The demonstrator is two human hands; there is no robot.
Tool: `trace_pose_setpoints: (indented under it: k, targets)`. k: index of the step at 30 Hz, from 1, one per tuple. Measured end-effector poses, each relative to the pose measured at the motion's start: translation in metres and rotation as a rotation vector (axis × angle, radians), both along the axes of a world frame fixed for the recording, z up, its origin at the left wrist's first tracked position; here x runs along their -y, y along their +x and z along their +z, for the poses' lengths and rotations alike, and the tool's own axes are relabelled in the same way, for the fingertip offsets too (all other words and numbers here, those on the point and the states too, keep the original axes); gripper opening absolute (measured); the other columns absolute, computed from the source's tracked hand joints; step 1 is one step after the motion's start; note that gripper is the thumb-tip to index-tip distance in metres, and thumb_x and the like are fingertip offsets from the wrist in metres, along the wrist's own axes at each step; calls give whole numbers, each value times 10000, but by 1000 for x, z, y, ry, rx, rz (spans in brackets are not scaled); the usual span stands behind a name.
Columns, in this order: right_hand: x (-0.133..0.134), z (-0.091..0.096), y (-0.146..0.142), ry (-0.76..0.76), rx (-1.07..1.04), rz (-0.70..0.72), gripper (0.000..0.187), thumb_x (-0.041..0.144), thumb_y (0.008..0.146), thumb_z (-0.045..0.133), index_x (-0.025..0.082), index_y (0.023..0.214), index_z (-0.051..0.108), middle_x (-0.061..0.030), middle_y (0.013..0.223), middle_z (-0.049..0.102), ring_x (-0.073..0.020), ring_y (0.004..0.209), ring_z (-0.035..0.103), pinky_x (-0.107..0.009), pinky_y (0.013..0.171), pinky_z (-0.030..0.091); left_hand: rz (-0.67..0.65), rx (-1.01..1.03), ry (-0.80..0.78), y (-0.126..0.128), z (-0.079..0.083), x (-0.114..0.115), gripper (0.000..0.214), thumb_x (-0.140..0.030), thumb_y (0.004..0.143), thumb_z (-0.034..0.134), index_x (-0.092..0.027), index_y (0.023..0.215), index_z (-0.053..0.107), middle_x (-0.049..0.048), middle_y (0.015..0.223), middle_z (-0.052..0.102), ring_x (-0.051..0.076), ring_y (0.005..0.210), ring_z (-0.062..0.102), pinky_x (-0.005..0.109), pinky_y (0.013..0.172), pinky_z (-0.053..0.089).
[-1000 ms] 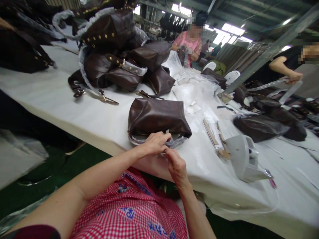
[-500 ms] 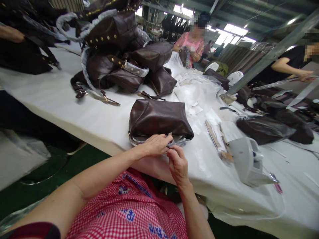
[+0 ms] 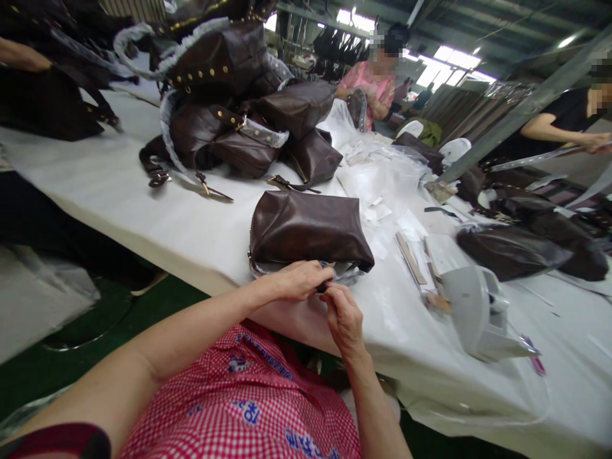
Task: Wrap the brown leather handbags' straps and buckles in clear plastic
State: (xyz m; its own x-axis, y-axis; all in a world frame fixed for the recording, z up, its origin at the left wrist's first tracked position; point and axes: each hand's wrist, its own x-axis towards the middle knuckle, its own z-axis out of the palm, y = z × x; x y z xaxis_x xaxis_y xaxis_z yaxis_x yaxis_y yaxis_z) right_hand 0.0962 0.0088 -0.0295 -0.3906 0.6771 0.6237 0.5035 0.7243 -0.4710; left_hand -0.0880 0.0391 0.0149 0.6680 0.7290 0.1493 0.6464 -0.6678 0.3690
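Observation:
A dark brown leather bag (image 3: 310, 226) lies on the white-covered table in front of me. Along its near edge runs a strap (image 3: 351, 275) wrapped in clear plastic. My left hand (image 3: 306, 279) is closed at this edge, its fingers pinching the strap. Just to the right, my right hand (image 3: 345, 312) is closed too, with thumb and fingertips pressed together on a small dark piece, seemingly the strap's end. The fingertips of both hands nearly touch and hide most of what they grip.
Brown bags (image 3: 224, 127) with studded straps are heaped at the back left. Plastic wrap and paper scraps (image 3: 377, 159) lie behind. On the right stand a grey-white device, possibly a small fan (image 3: 478, 312), and more dark bags (image 3: 514, 252). Co-workers handle straps across the table.
My hands have stayed at the strap, with the fingers shifting slightly. A small dark piece now shows between them. The view has moved a little.

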Motion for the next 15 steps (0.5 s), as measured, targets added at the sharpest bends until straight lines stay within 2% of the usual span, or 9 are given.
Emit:
trace_pose_setpoints:
  k: [5,9,15]
  targets:
    - [4,1,-1,4,8,-40,182,124,919,442,213,920,600,-85,1036,678,-188,959,646,-314,841,516,-33,28,-3,0,-2,0,204,-141,843,518,-204,1031,468,65,950,600,201,878,578,270,747,460]
    - [3,-2,-7,-30,-56,-122,161,165,924,455,215,910,608,-59,923,682,-183,864,645,-306,781,522,-53,60,-2,0,0,4,140,-214,900,504,-191,1035,475,68,960,603,195,897,579,262,762,455]
    - [2,-6,-10,-61,-83,-143,180,180,932,448,206,951,625,-51,902,676,-183,851,640,-306,780,520,108,36,57,3,-5,17,210,-176,925,454,-197,1133,458,69,995,627,198,942,588,313,847,443]
